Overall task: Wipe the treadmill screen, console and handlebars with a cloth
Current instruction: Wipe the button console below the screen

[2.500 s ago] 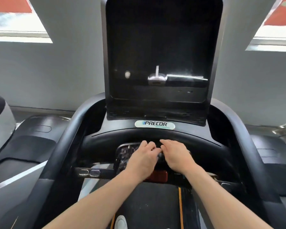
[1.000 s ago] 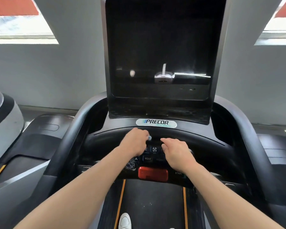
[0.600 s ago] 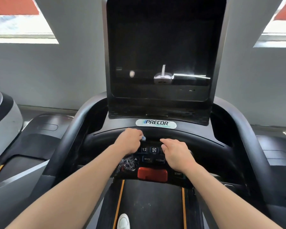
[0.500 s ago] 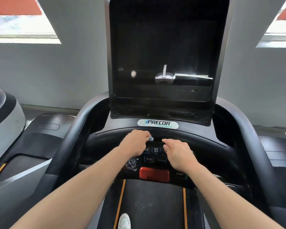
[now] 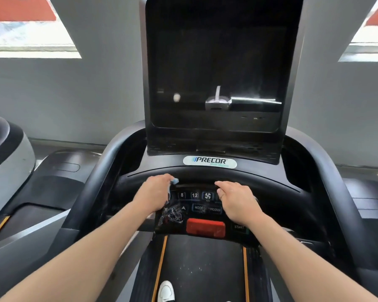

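The big black screen point(image 5: 218, 77) stands up tall, dark, with light spots shining in it. Below it the console point(image 5: 205, 205) shows buttons and a red bar point(image 5: 205, 227). The handlebar point(image 5: 271, 188) curves across just above the buttons. The right hand point(image 5: 236, 201) rests on the console, fingers curled loosely, holding nothing. The left hand point(image 5: 154, 192) is curled tight around the cloth point(image 5: 174, 181), a small blue bit poking out by the buttons.

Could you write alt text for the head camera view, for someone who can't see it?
Seen from above, a person's left hand grips a pale blue cloth against a black treadmill console, while the right hand rests on the button panel. A large dark screen rises behind.
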A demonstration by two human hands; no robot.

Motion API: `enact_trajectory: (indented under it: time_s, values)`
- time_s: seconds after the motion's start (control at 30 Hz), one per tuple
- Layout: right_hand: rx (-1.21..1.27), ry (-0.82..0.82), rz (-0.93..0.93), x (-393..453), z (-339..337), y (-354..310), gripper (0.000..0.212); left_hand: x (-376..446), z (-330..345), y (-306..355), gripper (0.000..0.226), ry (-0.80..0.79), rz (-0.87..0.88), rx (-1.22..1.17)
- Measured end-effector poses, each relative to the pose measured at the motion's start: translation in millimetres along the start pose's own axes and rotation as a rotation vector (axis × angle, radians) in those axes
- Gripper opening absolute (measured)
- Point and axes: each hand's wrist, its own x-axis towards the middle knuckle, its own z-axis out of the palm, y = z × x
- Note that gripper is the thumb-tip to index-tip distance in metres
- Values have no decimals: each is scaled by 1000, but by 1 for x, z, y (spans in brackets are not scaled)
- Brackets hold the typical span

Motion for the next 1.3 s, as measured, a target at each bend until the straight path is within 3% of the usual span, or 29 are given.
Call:
enact_trajectory:
  time_s: [0.2,0.3,0.4,0.53,0.6,0.67,0.77,0.8,0.9,0.97,1.1,1.2,1.3]
  values:
    - [-8,9,5,0,4,1,43,-14,5,47,55,23,194,-136]
    - [-2,7,-3,0,2,1,43,-13,0,8,53,-24,80,-125]
    - [6,17,-1,0,4,0,43,-21,8,11,61,54,31,-122]
    - [2,23,-2,-1,4,1,43,-36,31,67,73,140,284,-75]
    - [4,16,-9,0,3,3,43,-34,37,52,78,127,402,-51]
    - [7,8,-16,0,2,3,44,-30,35,20,75,116,385,-38]
    - [9,16,-19,1,3,4,43,-30,31,12,70,192,214,-36]
    - [3,21,-23,1,4,4,43,-36,34,26,69,226,238,-36]
    - [-15,28,-29,1,6,5,43,-52,60,65,66,189,546,54]
    - [-17,22,-32,2,5,6,43,-54,63,56,63,139,670,102]
    - [-12,22,-38,2,5,6,44,-55,59,42,55,157,589,96]
    - [-20,26,-36,1,5,6,43,-75,74,69,42,199,692,169]
    - [-13,11,-38,2,3,6,44,-81,67,49,38,311,740,196]
